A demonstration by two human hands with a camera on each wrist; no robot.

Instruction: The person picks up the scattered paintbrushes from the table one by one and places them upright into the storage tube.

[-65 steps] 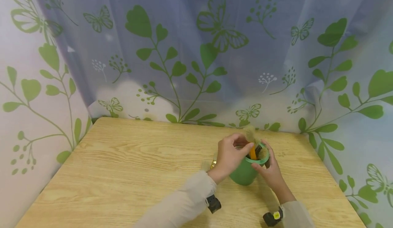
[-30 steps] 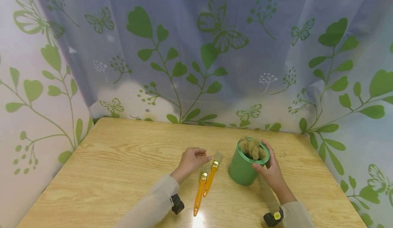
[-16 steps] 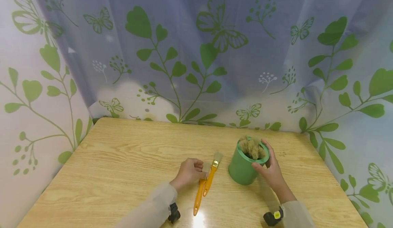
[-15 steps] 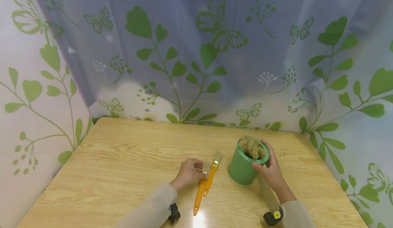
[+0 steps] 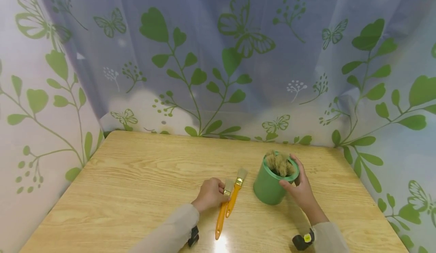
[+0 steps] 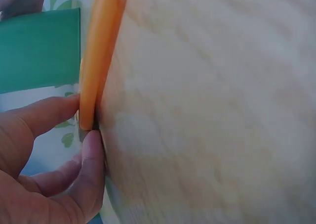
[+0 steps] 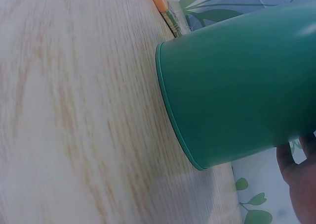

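Note:
Two paintbrushes with orange handles and pale bristles lie side by side on the wooden table, bristles pointing away. My left hand (image 5: 212, 194) pinches the left paintbrush (image 5: 220, 220) just below its metal band, its thumb and fingertips on either side of the orange handle (image 6: 98, 56) in the left wrist view. Close to its right lies the other paintbrush (image 5: 233, 200). A green pot (image 5: 269, 188) stands upright further right, with several tan bristle heads (image 5: 280, 164) crowded at its mouth. My right hand (image 5: 302, 190) holds the pot by its right side near the rim.
The wooden table (image 5: 136, 169) reaches back to a curtain (image 5: 204, 75) printed with leaves and butterflies, which also closes in both sides. A black wrist camera (image 5: 302, 241) sits on the right forearm, another (image 5: 193, 237) on the left.
My left hand has left the pot's mouth, where it held an orange brush handle, and come left and down to pinch the left paintbrush on the table. The right hand stays on the pot.

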